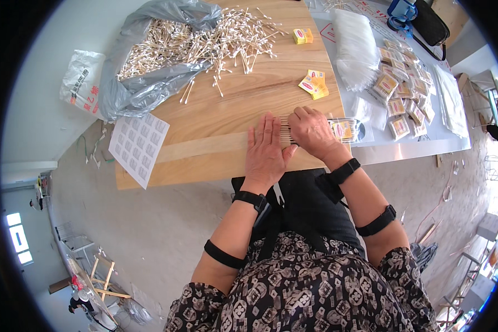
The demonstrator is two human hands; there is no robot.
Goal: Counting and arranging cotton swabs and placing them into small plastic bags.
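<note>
So—left hand [264, 154], right hand [315, 131], swabs [285, 131] between

Packing workshop, viewed from my side of the wooden desk [205, 127]. Evidence: loose cotton swabs [238, 39], heaped, spilling from a grey plastic sack [144, 102]; yellow cards [314, 86], in small stacks; filled packets [401, 91], piled to my right; clear bags [355, 47], bundled in quantity. Around me: bare grey floor [149, 238], plain pale wall [50, 83], wooden frame [108, 275] and metal stand [80, 243] off to my left.
</note>
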